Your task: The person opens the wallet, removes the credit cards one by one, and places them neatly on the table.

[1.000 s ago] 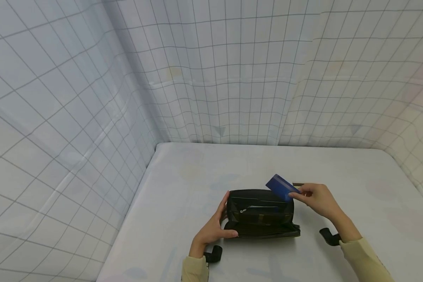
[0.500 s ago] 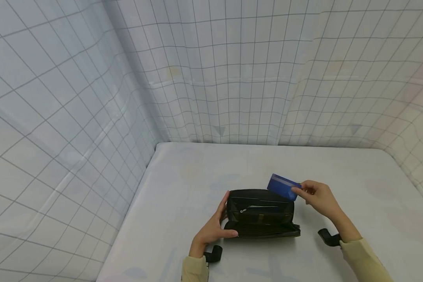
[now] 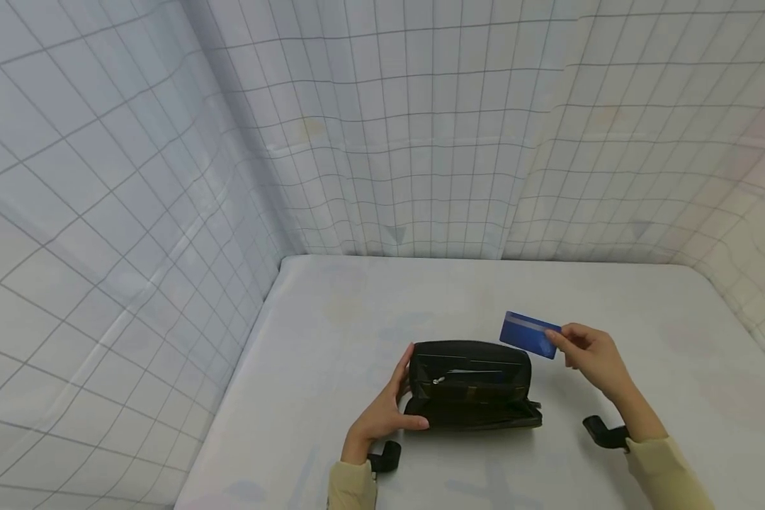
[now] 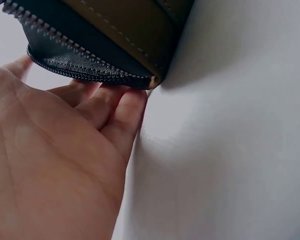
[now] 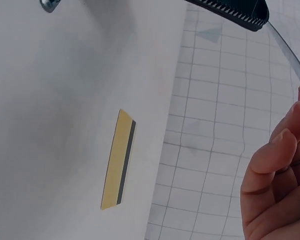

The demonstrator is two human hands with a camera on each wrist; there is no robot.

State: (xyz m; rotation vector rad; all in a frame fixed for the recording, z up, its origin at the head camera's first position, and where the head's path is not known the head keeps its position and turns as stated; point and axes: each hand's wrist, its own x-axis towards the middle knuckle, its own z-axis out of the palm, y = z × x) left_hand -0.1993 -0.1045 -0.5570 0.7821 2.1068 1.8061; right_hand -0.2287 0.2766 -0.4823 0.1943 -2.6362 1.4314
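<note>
A black zip-around wallet (image 3: pixel 472 350) stands unzipped on the white table, its pockets and a small inner zip pull showing. At its left end my left hand (image 3: pixel 382 411) grips it, thumb across the front edge and fingers along the side. In the left wrist view the fingertips (image 4: pixel 132 100) press against the zipped edge. My right hand (image 3: pixel 593 358) pinches a blue card (image 3: pixel 525 334) by its right end, beyond the wallet's back right corner. Seen edge-on in the right wrist view, the card (image 5: pixel 290 52) overlaps the wallet's corner.
A yellowish card with a dark stripe (image 5: pixel 117 160) lies on the table in the right wrist view; my right hand and the blue card hide it from the head view. Grid-patterned white curtains (image 3: pixel 389 142) enclose the table's back and sides.
My right hand has moved right, carrying the blue card off the wallet's back right corner and turning it closer to level. The left hand and wallet keep their places.
</note>
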